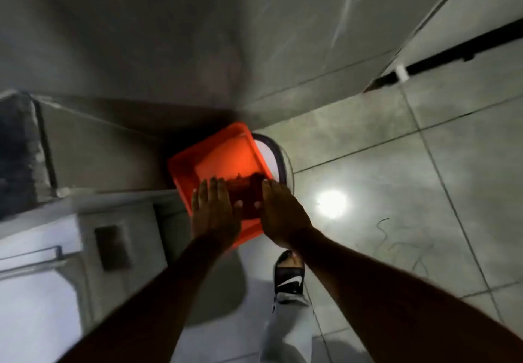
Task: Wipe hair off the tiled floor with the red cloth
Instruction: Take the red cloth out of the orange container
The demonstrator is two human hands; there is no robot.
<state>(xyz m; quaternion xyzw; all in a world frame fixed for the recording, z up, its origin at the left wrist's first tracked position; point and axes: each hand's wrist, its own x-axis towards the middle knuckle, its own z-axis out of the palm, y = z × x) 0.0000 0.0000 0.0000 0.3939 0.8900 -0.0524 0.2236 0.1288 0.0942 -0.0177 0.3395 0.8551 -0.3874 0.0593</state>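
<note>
Holding the dark red cloth (245, 195) between left hand (215, 210) and right hand (283, 210), both closed on its ends; probably wet, soft, heavy.

Floor (368, 164): large grey tiles, smooth and glossy, throwing back a bright spot of light; dark grout lines.
Basin (215, 153): orange-red plastic, smooth, slightly shiny, light glowing through its walls.
Cloth (246, 193): dark red fabric, bunched, matt, looks wet.
Wall (169, 37): grey tile, smooth, dull sheen.
Slipper (289, 279): black strap, matt, rubbery look.
Trousers (285, 331): pale grey cloth, soft, matt.
</note>
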